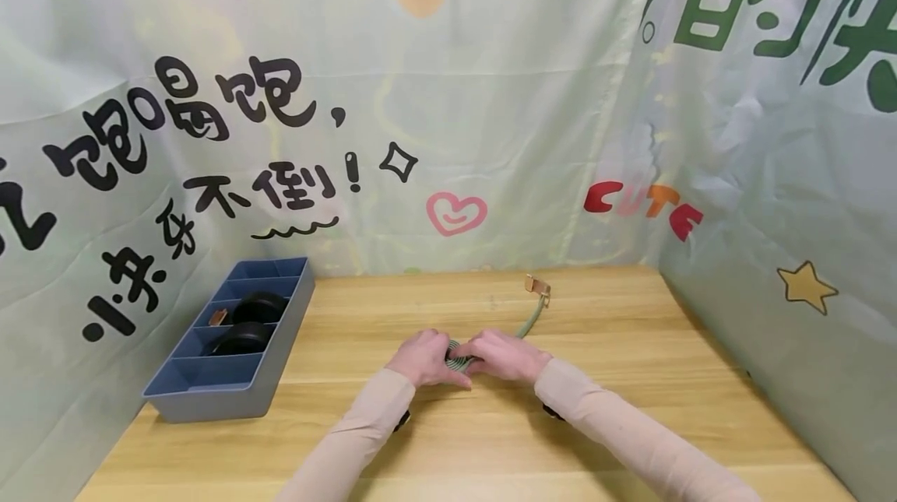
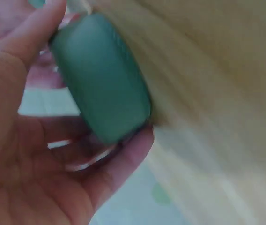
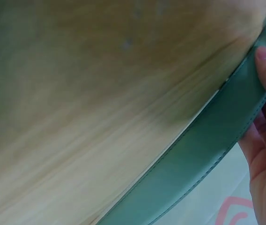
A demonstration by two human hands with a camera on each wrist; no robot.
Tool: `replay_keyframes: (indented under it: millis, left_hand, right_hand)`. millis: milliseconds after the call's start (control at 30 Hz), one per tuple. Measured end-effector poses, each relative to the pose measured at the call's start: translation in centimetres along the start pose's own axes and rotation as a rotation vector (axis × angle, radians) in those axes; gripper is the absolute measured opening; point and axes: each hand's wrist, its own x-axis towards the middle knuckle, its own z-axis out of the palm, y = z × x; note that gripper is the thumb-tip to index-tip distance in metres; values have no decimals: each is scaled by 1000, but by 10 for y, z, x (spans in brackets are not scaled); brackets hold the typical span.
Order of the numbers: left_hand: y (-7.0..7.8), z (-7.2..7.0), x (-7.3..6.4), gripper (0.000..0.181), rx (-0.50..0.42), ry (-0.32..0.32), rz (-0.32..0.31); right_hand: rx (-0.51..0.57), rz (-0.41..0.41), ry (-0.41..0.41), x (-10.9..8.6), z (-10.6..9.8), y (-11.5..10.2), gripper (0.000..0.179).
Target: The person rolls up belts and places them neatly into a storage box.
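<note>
A green leather belt [image 1: 459, 363] is partly wound into a coil on the table, standing on edge between the two hands. Thumb and fingers of my left hand [image 1: 423, 358] grip the coil around its outside; the left wrist view shows the smooth green outer turn [image 2: 102, 82]. With its thumb and fingers, my right hand [image 1: 508, 354] pinches the strap beside the coil. In the right wrist view a stitched length of strap [image 3: 189, 145] runs out from that hand. The belt's free end carries a gold-coloured buckle [image 1: 538, 286], lying farther back on the table.
At the left stands a blue-grey divided box [image 1: 210, 406]. Two coiled black belts [image 1: 241, 338] sit in its middle compartments, one with a copper-coloured buckle [image 1: 219, 317]. Printed cloth walls [image 1: 518, 136] border the wooden table [image 1: 617, 408] at the back and sides.
</note>
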Motion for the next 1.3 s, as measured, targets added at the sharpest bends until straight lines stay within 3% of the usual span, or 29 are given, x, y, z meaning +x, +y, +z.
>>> replay_keyframes:
  millis: [133, 300, 400, 533, 600, 767, 867, 933, 1000, 1167, 1300]
  left_hand:
    - [0, 0, 1, 41, 38, 13, 11]
    - [-8, -3, 3, 39, -54, -40, 85]
    - [-9, -4, 3, 43, -85, -52, 65]
    - [-6, -3, 2, 49, -89, -23, 9]
    - [-5, -4, 3, 47, -80, -13, 11]
    - [-8, -7, 6, 38, -94, -66, 116]
    - [-9, -10, 6, 43, -138, -117, 160]
    - [-8, -12, 5, 45, -160, -139, 142]
    - [-4, -14, 4, 44, -163, -141, 82]
    - [5, -15, 3, 47, -106, -100, -49]
    - [5, -13, 4, 45, -68, -97, -12]
  right_hand:
    - [-7, -5, -16, 0, -1, 1, 30]
    - [-29, -9, -26, 0, -6, 1, 36]
    - [-31, 2, -31, 2, -5, 1, 32]
    - [-25, 11, -20, 2, -2, 2, 24]
    - [-25, 5, -8, 2, -2, 2, 25]
    - [-16, 9, -10, -1, -3, 4, 34]
    - [0, 14, -35, -1, -3, 4, 36]
    - [4, 13, -45, -1, -3, 3, 35]
    - [1, 13, -48, 0, -3, 3, 34]
    - [19, 32, -41, 1, -5, 2, 33]
    - [32, 39, -57, -2, -5, 6, 34]
